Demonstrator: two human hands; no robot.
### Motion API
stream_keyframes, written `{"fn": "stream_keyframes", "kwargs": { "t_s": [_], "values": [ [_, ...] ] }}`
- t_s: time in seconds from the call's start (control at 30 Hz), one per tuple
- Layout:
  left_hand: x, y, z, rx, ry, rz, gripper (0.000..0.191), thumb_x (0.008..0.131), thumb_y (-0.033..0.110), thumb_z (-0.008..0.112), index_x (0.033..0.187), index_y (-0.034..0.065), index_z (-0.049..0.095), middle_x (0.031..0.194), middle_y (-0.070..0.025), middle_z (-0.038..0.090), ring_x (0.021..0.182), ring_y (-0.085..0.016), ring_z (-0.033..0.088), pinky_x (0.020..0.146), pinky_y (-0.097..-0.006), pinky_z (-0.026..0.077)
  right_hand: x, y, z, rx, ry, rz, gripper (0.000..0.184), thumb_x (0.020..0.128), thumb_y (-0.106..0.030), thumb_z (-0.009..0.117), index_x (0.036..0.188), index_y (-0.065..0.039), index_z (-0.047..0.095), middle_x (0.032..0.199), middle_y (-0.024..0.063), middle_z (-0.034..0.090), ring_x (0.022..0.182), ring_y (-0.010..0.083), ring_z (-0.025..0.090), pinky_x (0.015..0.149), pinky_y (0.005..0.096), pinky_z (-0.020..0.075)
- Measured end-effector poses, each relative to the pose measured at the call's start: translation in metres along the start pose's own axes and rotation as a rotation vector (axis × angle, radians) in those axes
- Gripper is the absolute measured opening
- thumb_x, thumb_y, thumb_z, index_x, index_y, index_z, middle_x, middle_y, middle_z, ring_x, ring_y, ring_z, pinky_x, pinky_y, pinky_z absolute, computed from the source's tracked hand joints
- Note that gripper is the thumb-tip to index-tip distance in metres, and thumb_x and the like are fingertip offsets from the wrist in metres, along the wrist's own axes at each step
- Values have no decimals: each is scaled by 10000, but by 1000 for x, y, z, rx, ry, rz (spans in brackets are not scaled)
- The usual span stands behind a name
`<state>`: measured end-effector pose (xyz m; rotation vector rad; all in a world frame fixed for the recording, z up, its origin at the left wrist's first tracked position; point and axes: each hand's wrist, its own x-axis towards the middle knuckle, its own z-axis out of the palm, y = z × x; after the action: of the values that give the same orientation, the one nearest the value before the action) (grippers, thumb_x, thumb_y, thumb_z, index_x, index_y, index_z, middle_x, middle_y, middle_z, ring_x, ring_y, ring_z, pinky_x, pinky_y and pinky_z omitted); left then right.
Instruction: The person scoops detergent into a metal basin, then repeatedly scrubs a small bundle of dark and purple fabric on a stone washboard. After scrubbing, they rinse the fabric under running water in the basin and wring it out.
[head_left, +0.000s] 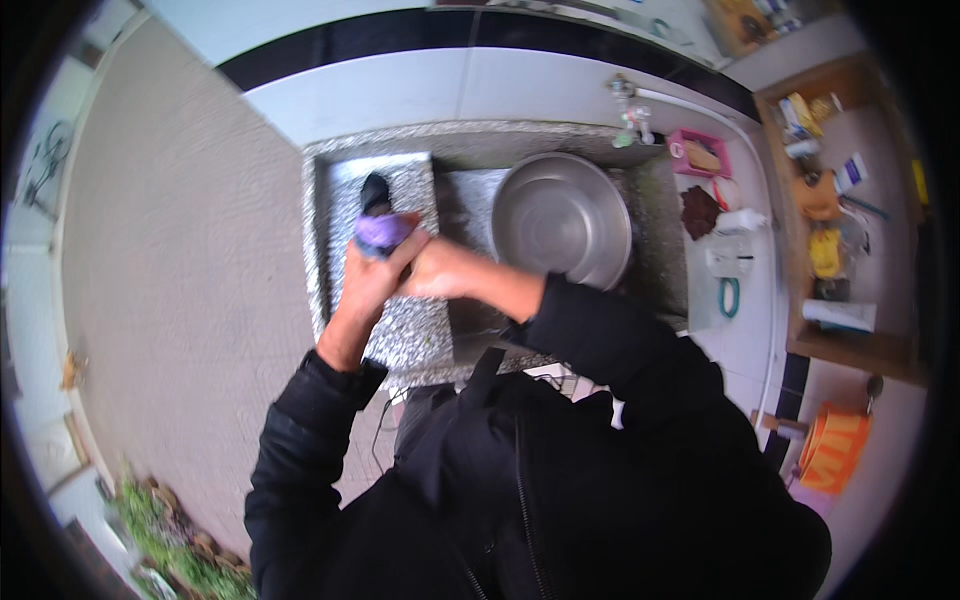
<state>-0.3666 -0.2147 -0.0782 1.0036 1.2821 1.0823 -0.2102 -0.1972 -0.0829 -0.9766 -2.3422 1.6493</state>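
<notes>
My left hand (369, 271) and my right hand (431, 262) are together over the speckled stone slab (409, 337) at the left of the sink. Between them is a bunched purple and dark cloth item (381, 231), gripped by both hands; blur and the fingers hide its full shape. A black cloth item (375, 193) shows just beyond my hands, over the slab; whether it joins the purple part, I cannot tell. Right of my hands, a round metal basin (561, 217) stands in the stone sink.
A tap (634, 120) is on the wall behind the sink. On the right ledge are a pink basket (699, 153), a dark red cloth (700, 212), a white bottle (741, 220) and a teal ring (728, 298). Further right is a wooden-framed shelf (855, 360) holding several items.
</notes>
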Motion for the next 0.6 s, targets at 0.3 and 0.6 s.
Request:
{"fn": "stream_keyframes", "kwargs": {
  "t_s": [0.3,0.6],
  "values": [
    [-19,-100,13,-207,35,-519,243,939,183,831,1096,84,675,971,5,702,861,-136,677,819,-310,546,-67,78,45,405,175,361,283,958,-241,649,1075,16,646,930,278,707,920,452,710,820,533,529],
    [16,-131,165,-6,-181,-542,778,939,223,815,1556,-75,446,1397,-180,634,1181,-235,652,929,-343,554,-211,205,-37,222,626,690,690,927,-125,725,1541,-32,423,1350,296,633,1266,377,655,1067,431,510]
  ]
}}
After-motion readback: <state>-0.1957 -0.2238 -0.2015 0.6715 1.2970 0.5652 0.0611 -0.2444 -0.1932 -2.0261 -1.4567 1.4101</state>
